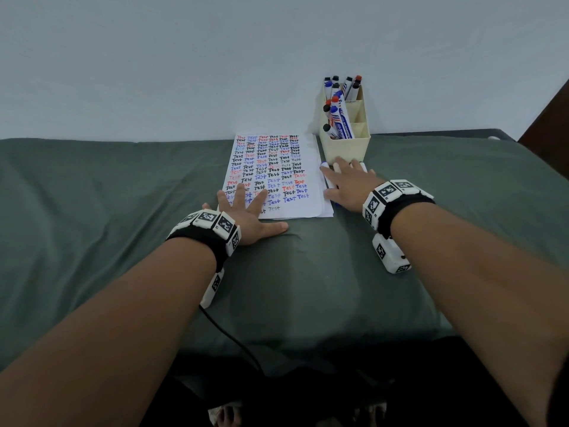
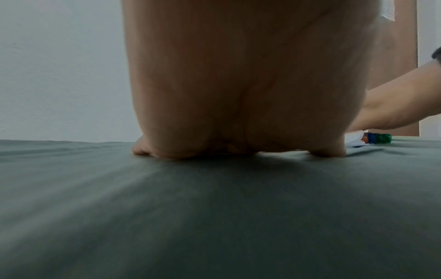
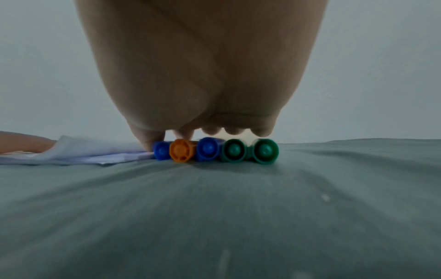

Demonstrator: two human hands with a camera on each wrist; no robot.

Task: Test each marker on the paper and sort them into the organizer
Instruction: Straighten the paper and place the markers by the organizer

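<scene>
Paper (image 1: 277,177) flat on green cloth (image 1: 123,211), far edge at wall (image 1: 215,57); covered in rows of "Test" in red, blue, black. Cream organizer (image 1: 345,146) just beside paper's far right corner, capped markers (image 1: 338,112) upright in it, caps black, blue, red. Left hand (image 1: 246,211) flat, fingers spread over paper's near left corner, thumb on cloth. Right hand (image 1: 348,183) flat just beside paper's right edge, fingers extended over white loose markers (image 1: 326,172) lying before organizer.
</scene>
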